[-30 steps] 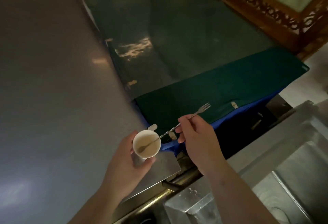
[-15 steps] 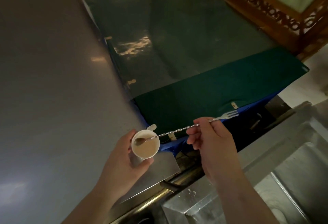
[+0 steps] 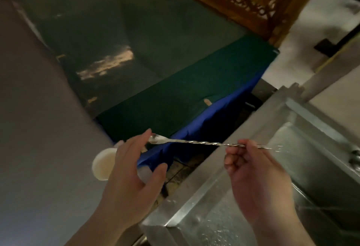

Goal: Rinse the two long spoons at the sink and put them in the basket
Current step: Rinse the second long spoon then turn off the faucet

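A: What lies around the hands?

B: Under and to the left of the left hand runs a smooth grey counter. Beyond both hands a dark green cloth covers something boxy, with blue cloth hanging below its near edge. Farther off, past the right hand, stands a carved wooden frame. Beneath and to the right of that hand is the steel sink, its rim wet and shiny.

A: And the long spoon?

B: The long spoon stretches nearly level between the two hands. Its twisted stem goes from the right hand's fingers leftward across the gap above the blue cloth. The bowl end sits just beside the left hand's fingertips; whether it touches them I cannot tell. The other end, which looks forked but is blurred, pokes out to the right of the right hand, over the sink.

A: How do the hands stand?

B: The right hand pinches the stem between thumb and fingers, the rest of its fingers curled in. The left hand is loosely spread, thumb held away from the fingers, around a small white cup with pale liquid in it; the cup shows just left of the palm, over the counter's edge.

A: A second spoon, or the basket?

B: I can only speak for this one spoon.
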A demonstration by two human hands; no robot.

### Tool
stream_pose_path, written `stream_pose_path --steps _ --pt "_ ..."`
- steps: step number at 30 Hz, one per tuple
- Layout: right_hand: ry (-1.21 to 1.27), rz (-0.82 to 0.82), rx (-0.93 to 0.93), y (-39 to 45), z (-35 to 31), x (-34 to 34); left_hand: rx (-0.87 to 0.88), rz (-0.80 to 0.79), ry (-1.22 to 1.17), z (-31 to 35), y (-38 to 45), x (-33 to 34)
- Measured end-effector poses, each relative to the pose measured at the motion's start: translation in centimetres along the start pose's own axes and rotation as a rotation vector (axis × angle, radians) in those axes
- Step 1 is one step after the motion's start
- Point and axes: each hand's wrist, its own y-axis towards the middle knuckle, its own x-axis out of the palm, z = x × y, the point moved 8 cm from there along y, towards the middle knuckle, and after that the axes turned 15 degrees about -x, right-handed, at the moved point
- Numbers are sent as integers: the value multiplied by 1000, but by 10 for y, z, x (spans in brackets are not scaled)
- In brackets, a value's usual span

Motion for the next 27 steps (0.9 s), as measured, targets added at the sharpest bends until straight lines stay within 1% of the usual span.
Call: stream_pose_path --steps 7,12,19,25,27 --pt "103 226 -90 2 -70 -102 125 -192 -79 76 -11 104" --pt "153 395 -163 -10 -110 -190 235 -358 -53 125 -34 188" --pt "223 591 -221 -26 -133 -289 268 -572 -12 159 -69 291" --pt "303 743 -235 -37 -136 -359 239 -712 0 176 -95 370" --pt "326 785 -225 -41 -132 -378 259 -744 3 181 -104 392"
